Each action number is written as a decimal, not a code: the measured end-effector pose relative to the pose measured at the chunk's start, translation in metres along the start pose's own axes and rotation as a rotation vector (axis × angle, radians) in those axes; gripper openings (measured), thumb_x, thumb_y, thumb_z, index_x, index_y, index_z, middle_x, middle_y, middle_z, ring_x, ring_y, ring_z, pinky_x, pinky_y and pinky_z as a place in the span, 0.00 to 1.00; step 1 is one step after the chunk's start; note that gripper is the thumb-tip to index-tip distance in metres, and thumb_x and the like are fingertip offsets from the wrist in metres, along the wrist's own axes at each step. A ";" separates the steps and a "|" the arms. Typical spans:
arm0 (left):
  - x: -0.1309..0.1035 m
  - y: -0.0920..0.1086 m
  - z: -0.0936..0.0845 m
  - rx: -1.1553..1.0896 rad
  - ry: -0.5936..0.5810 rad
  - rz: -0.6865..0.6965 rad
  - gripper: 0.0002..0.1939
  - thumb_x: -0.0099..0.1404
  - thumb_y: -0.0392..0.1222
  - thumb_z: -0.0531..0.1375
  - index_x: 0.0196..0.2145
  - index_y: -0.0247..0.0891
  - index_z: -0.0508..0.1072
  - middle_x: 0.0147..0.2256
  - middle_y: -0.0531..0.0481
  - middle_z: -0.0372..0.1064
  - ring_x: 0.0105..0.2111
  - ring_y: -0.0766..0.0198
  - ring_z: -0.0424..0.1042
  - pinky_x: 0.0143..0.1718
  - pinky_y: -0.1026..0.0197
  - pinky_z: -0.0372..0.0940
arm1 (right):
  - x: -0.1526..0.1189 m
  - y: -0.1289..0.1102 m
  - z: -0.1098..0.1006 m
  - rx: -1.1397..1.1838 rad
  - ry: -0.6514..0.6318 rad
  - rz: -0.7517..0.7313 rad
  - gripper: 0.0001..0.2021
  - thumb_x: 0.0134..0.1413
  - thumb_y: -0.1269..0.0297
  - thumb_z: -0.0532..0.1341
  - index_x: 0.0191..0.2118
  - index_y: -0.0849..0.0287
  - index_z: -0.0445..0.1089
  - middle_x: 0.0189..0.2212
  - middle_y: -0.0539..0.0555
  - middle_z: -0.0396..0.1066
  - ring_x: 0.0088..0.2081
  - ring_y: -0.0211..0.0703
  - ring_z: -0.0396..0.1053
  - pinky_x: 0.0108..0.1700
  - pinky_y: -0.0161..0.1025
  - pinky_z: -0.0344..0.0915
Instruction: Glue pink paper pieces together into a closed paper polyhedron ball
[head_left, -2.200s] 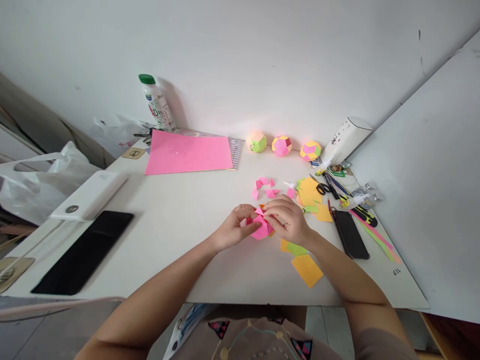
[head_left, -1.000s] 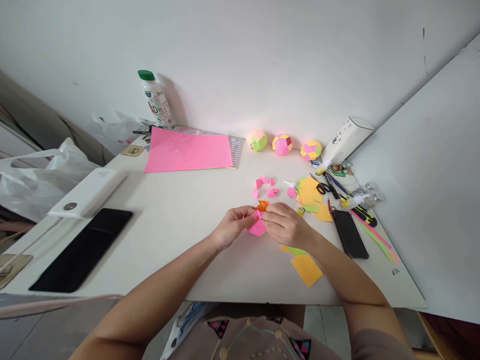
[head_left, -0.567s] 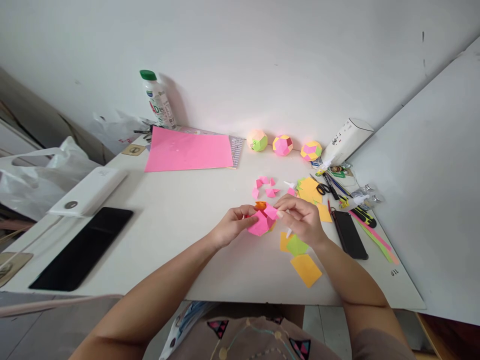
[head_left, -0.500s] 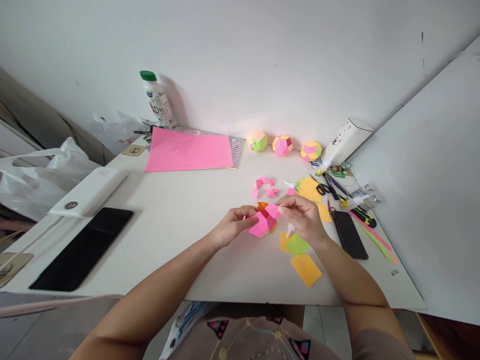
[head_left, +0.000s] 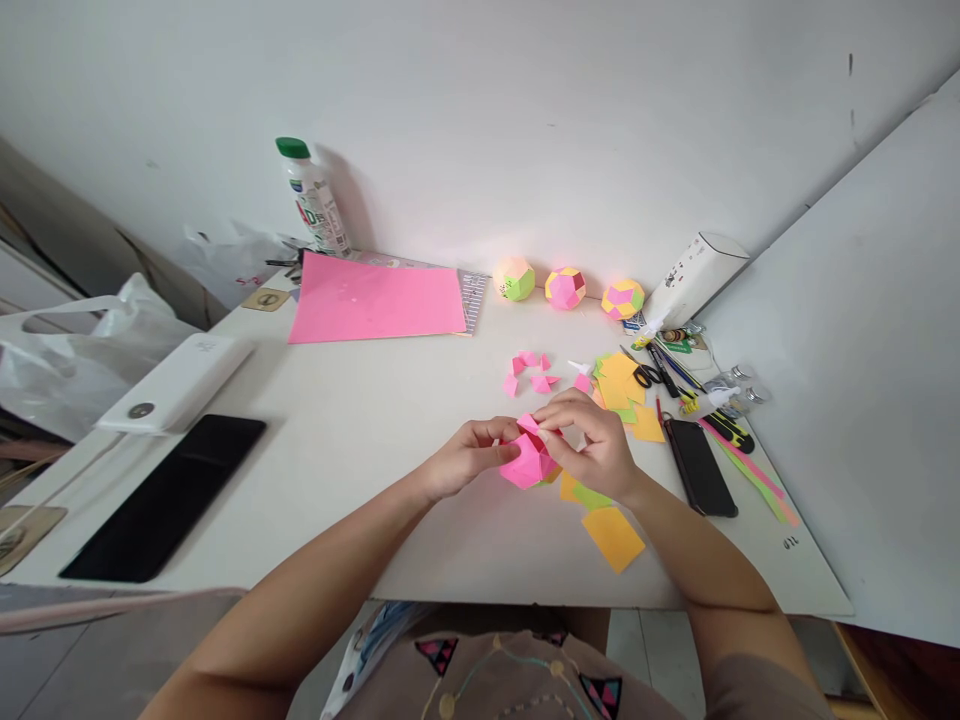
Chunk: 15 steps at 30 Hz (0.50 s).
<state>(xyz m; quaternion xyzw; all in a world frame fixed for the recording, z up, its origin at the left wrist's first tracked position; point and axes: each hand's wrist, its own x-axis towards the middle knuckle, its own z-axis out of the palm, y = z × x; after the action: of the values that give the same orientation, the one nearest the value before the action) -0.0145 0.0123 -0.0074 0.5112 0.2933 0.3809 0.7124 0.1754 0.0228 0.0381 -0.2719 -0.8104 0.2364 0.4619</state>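
The pink flap (head_left: 528,423) has been swung from the right to above the opening of the pink paper ball (head_left: 523,467), held over the tabletop (head_left: 360,420). The ball might be creased by too firm a squeeze. It is clamped in the left hand (head_left: 469,458), the flap pinched by the right hand (head_left: 596,445); both forearms (head_left: 352,560) are angled inward.

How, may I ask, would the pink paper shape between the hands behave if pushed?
The paper shape looks folded from sheets, so it is probably light. An opening near its top suggests it may dent. Its flat faces would likely hinder rolling.
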 end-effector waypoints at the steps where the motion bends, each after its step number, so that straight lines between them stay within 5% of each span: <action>1: 0.000 0.000 0.000 0.000 0.002 -0.005 0.07 0.59 0.42 0.62 0.30 0.36 0.77 0.34 0.49 0.67 0.35 0.63 0.65 0.41 0.59 0.59 | 0.000 0.001 0.001 -0.046 -0.011 -0.062 0.08 0.51 0.77 0.60 0.32 0.56 0.71 0.30 0.54 0.75 0.35 0.44 0.69 0.36 0.44 0.70; 7: 0.000 0.000 0.000 -0.088 -0.055 -0.005 0.06 0.59 0.41 0.61 0.29 0.36 0.76 0.35 0.48 0.70 0.38 0.60 0.67 0.45 0.57 0.59 | 0.002 0.003 0.002 -0.122 -0.130 -0.267 0.10 0.50 0.79 0.59 0.34 0.55 0.69 0.31 0.54 0.77 0.36 0.44 0.68 0.36 0.45 0.70; 15: 0.003 -0.001 -0.006 0.066 -0.004 0.047 0.07 0.59 0.41 0.59 0.27 0.36 0.73 0.37 0.47 0.67 0.40 0.58 0.66 0.44 0.56 0.60 | 0.003 -0.003 -0.015 0.128 -0.029 0.221 0.03 0.53 0.70 0.60 0.30 0.57 0.69 0.30 0.53 0.72 0.35 0.42 0.70 0.39 0.42 0.68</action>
<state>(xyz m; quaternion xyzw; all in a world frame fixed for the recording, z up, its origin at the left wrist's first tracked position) -0.0174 0.0173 -0.0100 0.5421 0.2923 0.3863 0.6867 0.1861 0.0247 0.0488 -0.3262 -0.7654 0.3408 0.4377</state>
